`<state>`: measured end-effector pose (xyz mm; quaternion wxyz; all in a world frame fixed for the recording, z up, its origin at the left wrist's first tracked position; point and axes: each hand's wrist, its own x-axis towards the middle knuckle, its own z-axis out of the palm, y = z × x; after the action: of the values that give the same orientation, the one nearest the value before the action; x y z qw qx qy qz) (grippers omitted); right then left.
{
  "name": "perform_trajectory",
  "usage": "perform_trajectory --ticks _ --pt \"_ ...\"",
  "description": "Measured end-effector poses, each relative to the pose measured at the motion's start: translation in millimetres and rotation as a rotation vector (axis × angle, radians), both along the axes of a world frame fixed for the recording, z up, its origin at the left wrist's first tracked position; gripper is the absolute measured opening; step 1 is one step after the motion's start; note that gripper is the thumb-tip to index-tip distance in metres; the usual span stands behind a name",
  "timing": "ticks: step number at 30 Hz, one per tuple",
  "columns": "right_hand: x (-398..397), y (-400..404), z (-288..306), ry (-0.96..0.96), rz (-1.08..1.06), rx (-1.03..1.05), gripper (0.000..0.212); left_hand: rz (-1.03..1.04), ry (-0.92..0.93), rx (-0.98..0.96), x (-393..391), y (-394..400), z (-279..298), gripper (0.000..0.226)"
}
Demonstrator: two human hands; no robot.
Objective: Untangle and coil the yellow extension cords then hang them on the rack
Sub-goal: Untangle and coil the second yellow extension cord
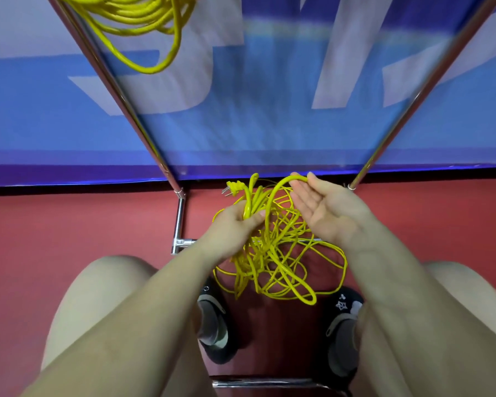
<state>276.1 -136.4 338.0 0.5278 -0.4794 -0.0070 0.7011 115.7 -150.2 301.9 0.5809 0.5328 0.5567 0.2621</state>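
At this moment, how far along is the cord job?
Done: one coiled cord already hangs at the top of the rack. In hand: the left hand grips a bunch of strands near the plug, while the right hand lifts a loop from the tangled cord. Left: that tangle hangs loose and knotted, so untangling, coiling and hanging remain.

Bare arms, black-and-grey shoes (212, 319)
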Motion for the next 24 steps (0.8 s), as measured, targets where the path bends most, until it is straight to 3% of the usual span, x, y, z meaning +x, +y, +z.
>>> perform_trajectory --ticks 5,10,13,17,20,24 --pt "10 9 -3 0.064 -0.156 -0.027 0.014 0.04 -0.252 -0.164 6 1 2 0.009" --pt "13 14 -9 -0.002 -0.078 -0.016 0.015 0.038 -0.18 -0.088 3 6 -3 0.006" --pt "4 7 -15 -0.359 0.304 0.067 0.008 0.127 -0.186 -0.067 1 10 -5 0.004" --pt "-13 -14 -37 -1.12 0.866 0.352 0.008 0.265 -0.281 -0.082 -2 15 0 0.008" --pt "-20 -21 -47 -1.254 0.956 0.417 0.014 0.308 -0.304 -0.077 -4 17 3 0.007" --pt "-21 -18 -51 -1.244 0.969 0.291 0.016 0.345 -0.338 -0.064 -8 18 3 0.006"
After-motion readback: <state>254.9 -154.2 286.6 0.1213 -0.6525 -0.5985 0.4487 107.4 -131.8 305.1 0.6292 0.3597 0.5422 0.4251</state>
